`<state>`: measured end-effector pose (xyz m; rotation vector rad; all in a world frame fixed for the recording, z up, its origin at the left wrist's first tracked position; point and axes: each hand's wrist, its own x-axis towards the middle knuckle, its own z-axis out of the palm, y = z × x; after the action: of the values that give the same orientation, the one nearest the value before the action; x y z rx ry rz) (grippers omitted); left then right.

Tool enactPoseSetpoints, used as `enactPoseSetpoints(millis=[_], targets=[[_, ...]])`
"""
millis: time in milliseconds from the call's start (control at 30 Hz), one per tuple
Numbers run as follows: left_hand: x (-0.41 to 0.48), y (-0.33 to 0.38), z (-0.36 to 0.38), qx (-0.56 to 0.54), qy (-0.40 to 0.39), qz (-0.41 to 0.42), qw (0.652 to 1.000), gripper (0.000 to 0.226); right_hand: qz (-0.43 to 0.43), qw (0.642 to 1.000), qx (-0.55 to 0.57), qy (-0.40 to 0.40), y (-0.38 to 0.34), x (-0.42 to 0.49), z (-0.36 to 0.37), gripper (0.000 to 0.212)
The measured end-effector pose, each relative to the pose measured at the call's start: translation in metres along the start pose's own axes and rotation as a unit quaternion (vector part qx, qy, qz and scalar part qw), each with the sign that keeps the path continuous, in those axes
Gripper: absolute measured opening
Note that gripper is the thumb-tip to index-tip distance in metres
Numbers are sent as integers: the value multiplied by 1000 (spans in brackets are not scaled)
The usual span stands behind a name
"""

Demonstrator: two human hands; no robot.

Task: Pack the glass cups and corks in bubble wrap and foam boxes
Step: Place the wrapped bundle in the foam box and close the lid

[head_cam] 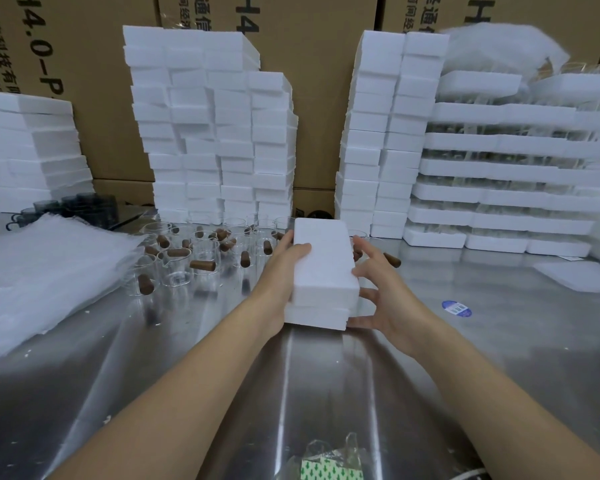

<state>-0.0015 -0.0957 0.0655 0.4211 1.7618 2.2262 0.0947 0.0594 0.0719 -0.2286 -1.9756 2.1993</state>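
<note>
— Starting nearest: what lies on the table (153, 393)?
— One clear bag (329, 462) with a green-patterned insert, at the near edge, centre.
— And the hands?
— Both are on the box (323, 268), centre of the table, two white halves, one on the other. The left hand (284, 271) grips its left side, thumb over the top. The right hand (381, 296) holds its right side, fingers spread, tips against both halves. Whether the near end touches the table, I cannot tell.
— To the sides?
— Right, a blue sticker (457, 309) on the table, apart from the box; farther right, a flat foam sheet (579, 275). Left, a pile of wrap (49, 271).
— Beyond the box?
— Clear cups (177, 268) stand crowded left of centre, just behind the left hand. Brown corks (202, 265) lie among them. Far left, dark cups (87, 206).
— At the far edge?
— White foam stacks (205, 133): two tall groups in the centre, a lower one left. Right, foam trays (499, 168) layered with glassware. Brown cartons (319, 81) stand behind all.
</note>
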Motion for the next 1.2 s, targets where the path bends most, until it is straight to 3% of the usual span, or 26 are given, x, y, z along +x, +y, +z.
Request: enactPoseSetpoints(millis=[200,333,433,533,700,933,1100,1200], targets=[[-1,4,-3,-9,-11,-2,1000,31,41,999,15,15,-2,1,2,32],[-3,2,2,-18,-40,-4,999,39,64,997,35,35,1,2,-2,45],[-5,1,7,-12,-57,-3,998,60,32,998,33,30,-2,2,-5,19],[-5,1,9,-12,-65,-10,998,61,22,999,13,34,0,6,-6,28],[-5,-3,5,-34,-54,-33,997,30,31,999,-7,32,2,9,-5,34],[-6,-1,2,-61,-51,-101,992,42,12,1000,-12,19,4,12,-13,40],[-4,2,-4,-102,-52,-138,984,39,13,1000,-20,-18,2,8,-15,68],[-3,2,-5,-115,-68,-140,981,41,15,999,-24,-29,-1,5,-14,62]])
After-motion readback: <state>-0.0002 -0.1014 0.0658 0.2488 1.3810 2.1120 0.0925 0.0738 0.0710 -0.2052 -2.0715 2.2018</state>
